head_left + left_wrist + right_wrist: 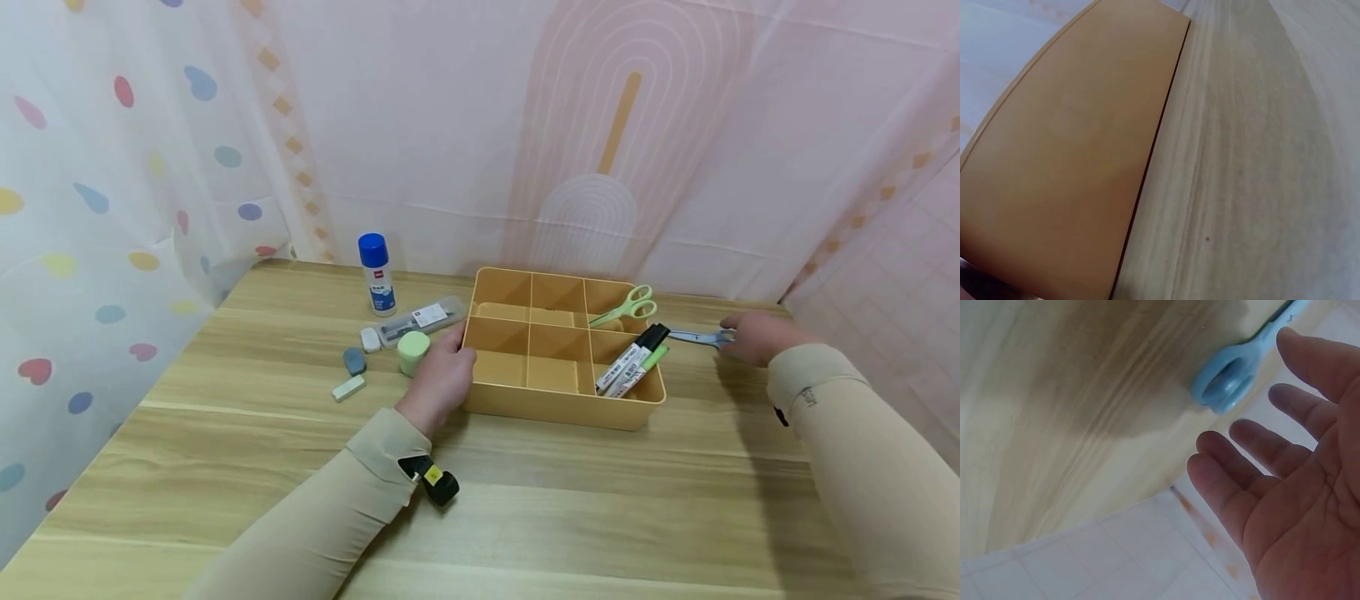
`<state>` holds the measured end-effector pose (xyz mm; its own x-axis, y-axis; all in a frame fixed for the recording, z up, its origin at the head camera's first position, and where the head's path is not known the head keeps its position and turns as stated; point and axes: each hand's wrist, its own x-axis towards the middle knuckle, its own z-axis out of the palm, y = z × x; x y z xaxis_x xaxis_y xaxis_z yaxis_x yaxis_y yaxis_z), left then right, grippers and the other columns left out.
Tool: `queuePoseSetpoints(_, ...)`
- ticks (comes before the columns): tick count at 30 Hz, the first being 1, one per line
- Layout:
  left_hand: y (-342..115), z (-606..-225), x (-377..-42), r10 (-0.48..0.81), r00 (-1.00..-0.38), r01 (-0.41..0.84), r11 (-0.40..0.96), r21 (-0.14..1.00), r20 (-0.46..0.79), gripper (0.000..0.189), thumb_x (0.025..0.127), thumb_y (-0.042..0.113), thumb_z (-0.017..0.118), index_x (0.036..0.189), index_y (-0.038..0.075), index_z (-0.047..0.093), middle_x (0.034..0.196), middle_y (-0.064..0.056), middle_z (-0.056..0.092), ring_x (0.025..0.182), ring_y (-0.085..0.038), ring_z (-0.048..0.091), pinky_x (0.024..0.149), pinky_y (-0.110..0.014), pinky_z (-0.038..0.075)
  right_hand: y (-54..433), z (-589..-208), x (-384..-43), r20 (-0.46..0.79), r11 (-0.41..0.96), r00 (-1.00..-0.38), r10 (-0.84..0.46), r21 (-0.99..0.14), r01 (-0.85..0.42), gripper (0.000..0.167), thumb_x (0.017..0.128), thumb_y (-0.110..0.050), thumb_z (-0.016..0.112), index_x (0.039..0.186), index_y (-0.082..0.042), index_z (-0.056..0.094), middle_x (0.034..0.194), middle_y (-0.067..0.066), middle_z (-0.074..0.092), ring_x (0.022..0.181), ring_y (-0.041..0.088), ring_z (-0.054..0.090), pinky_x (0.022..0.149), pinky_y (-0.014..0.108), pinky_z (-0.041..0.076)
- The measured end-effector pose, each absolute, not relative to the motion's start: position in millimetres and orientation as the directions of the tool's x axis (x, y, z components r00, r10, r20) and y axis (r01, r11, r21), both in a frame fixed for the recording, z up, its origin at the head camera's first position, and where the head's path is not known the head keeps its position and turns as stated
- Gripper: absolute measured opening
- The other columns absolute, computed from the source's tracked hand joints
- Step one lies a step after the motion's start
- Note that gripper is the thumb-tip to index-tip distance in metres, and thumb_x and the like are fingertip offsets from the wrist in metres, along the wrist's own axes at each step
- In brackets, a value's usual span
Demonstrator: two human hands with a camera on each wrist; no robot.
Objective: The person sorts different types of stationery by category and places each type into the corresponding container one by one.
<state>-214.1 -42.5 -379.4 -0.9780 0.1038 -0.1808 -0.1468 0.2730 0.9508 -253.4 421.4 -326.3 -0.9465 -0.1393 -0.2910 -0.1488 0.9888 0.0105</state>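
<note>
At the left end of an orange divided organizer box (562, 407), my left hand (441, 377) grips the side wall. The left wrist view is filled mostly by the box's smooth front wall (1079, 144). My right hand (759, 337) is beside the light-blue scissors (696, 337), which lie on the table right of the box. Seen from the right wrist, its fingers are spread and loosely bent, and the thumb is close to the blue scissors' handle (1200, 387). Green-handled scissors (633, 307) lean in the back right compartment. Several markers (626, 367) stand tilted in the front right one.
Left of the box are a blue-capped glue bottle (377, 279), a clear flat case (427, 318), a light-green rounded container (413, 354) and several small eraser-like blocks (348, 388). A patterned curtain (420, 150) hangs behind the wooden table (570, 517).
</note>
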Motion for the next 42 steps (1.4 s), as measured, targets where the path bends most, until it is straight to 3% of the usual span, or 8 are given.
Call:
queuePoseSetpoints(18, -42, -379, -211, 0.1, -0.979, -0.139, 0.321, 0.937, -0.179, 0.062, 0.107, 0.018, 0.035, 0.168, 0.023, 0.027, 0.168, -0.004, 0.042, 0.151, -0.034, 0.045, 0.125, -0.057, 0.033, 417, -337, -256, -0.305, 0.993, -0.947, -0.104, 0.015, -0.114, 0.054, 0.101, -0.013, 0.06, 0.148, 0.011, 0.049, 0.141, 0.04, 0.055, 0.13, 0.062, 0.051, 0.106, 0.071, 0.045)
queuePoseSetpoints(30, -40, -377, -209, 0.104, -0.98, -0.126, 0.321, 0.939, -0.168, 0.061, 0.107, 0.017, 0.035, 0.168, 0.023, 0.029, 0.166, -0.006, 0.045, 0.148, -0.034, 0.049, 0.124, -0.057, 0.035, 413, -343, -259, -0.263, 0.986, -0.952, -0.155, 0.015, -0.164, 0.037, 0.099, -0.01, 0.056, 0.13, 0.007, 0.067, 0.127, 0.033, 0.068, 0.12, 0.057, 0.061, 0.102, 0.067, 0.05)
queuePoseSetpoints(35, -41, -378, -210, 0.103, -0.98, -0.127, 0.328, 0.936, -0.169, 0.062, 0.107, 0.017, 0.035, 0.168, 0.023, 0.028, 0.167, -0.006, 0.044, 0.149, -0.034, 0.047, 0.125, -0.057, 0.034, 413, -343, -257, -0.22, 0.976, -0.954, -0.202, 0.033, -0.214, 0.034, 0.097, -0.008, 0.06, 0.124, 0.01, 0.068, 0.12, 0.033, 0.07, 0.113, 0.055, 0.065, 0.097, 0.065, 0.053)
queuePoseSetpoints(42, -41, -379, -210, 0.107, -0.979, -0.132, 0.328, 0.936, -0.175, 0.062, 0.108, 0.018, 0.035, 0.169, 0.023, 0.026, 0.168, -0.005, 0.042, 0.151, -0.034, 0.045, 0.125, -0.058, 0.033, 413, -345, -260, -0.234, 0.987, -0.961, -0.15, 0.026, -0.16, 0.034, 0.096, -0.008, 0.062, 0.124, 0.01, 0.068, 0.123, 0.033, 0.069, 0.117, 0.056, 0.064, 0.1, 0.065, 0.052)
